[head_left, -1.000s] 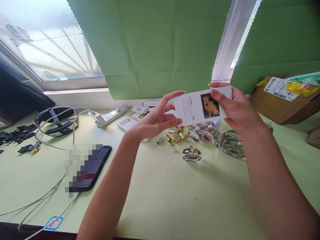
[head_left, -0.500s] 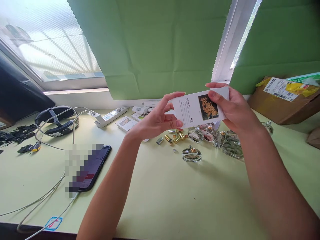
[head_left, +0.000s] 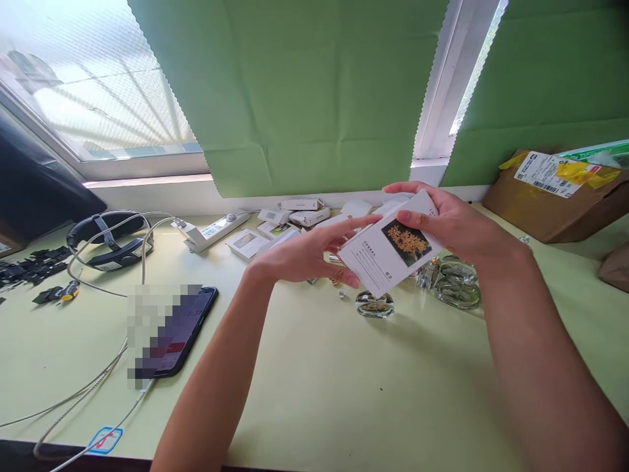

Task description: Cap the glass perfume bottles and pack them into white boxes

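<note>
A white perfume-style carton (head_left: 368, 267), printed with orange flowers on a dark panel, is tilted in the air above the table. My right hand (head_left: 445, 219) grips its upper right end, thumb across the front near the picture. Around the carton's left end is my left hand (head_left: 317, 252), its thumb and fingers spread apart; whether it touches the carton is hard to tell. Just below stands a small clear glass bottle (head_left: 375, 307). Several more glass bottles (head_left: 457, 285) are grouped by my right wrist. Small metal caps are partly hidden behind the carton and left hand.
White cartons (head_left: 248, 242) lie along the back by the wall. On the left are a phone (head_left: 189, 334) with a cable, a power strip (head_left: 221, 227) and a black headset-like strap (head_left: 111, 239). A cardboard box (head_left: 550, 203) sits at the back right.
The carton has tilted, its left end swinging downward, with my right hand still gripping it. My left hand has loosened from the lower left corner, its fingers spreading.
</note>
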The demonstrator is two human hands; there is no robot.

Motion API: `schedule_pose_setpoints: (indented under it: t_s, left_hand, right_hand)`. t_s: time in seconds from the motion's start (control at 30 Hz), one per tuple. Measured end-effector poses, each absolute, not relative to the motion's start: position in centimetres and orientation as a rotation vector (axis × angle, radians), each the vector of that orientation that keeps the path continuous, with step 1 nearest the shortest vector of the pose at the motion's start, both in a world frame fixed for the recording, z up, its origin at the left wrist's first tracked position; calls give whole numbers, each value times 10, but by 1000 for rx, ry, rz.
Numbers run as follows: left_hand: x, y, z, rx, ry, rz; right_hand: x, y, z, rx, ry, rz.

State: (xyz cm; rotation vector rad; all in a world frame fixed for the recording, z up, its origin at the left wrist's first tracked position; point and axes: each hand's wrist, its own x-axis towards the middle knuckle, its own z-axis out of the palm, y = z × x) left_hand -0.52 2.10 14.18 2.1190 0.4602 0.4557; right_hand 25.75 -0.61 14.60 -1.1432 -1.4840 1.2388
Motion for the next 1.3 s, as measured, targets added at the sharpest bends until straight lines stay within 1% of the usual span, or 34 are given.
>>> schedule_pose_setpoints:
  t_s: [0.47,0.7,0.83,0.97,1.07,1.2,1.3]
  left_hand:
    - [-8,19,149,2183,493,485]
    - [-11,21,149,2170,617,611]
    - [-6,19,146,2123,697,673]
    - [-9,17,148,2086,719,551]
    - [-22,18,154,2090,758,469]
    - [-47,24,160,2255,905,370]
    - [-58,30,158,2371,1020,129]
  right_hand:
    - [260,-5,145,-1173,-1516,1278]
    - [245,-9,151,-1113,-1532,1070]
    - [227,-12,148,-1098,-1663,985]
    - [216,-15,146,-1101,-1797,1020]
    - [222,-14,146,-1126,-1788,1024]
    - [240,-9,148,-1148,-1763,916]
    - [250,-7,149,-1207,-1780,827]
